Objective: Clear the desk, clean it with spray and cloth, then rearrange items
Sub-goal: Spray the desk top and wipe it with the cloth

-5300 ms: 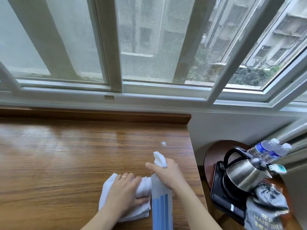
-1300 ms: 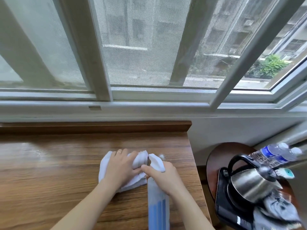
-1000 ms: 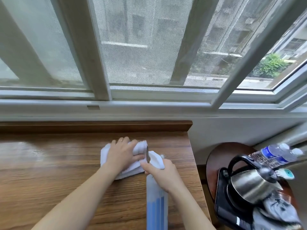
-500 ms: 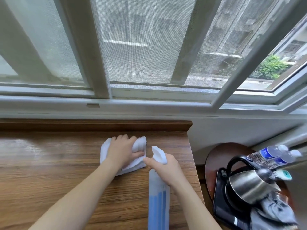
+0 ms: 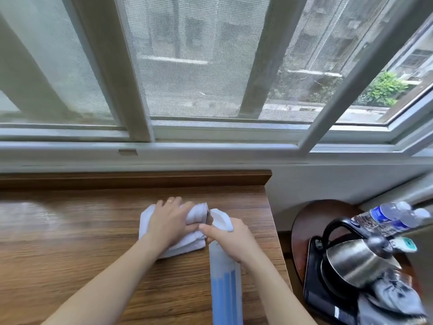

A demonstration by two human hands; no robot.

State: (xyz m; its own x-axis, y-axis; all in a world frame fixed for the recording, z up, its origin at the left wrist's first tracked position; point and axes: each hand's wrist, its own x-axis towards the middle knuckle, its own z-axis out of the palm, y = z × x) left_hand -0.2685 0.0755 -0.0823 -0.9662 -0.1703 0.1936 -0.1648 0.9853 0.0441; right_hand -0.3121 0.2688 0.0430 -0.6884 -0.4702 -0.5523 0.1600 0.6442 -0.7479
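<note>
Pressing cloth [image 5: 187, 242] near desk [image 5: 70, 254] edge — left hand [image 5: 168, 221].

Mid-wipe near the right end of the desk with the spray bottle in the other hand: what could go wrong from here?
1. The right hand holds the spray bottle close to the desk's right edge; a slip might drop it toward the kettle on the side table below.
2. Its nozzle points toward the cloth under the left hand, so a squeeze may wet the fingers.
</note>
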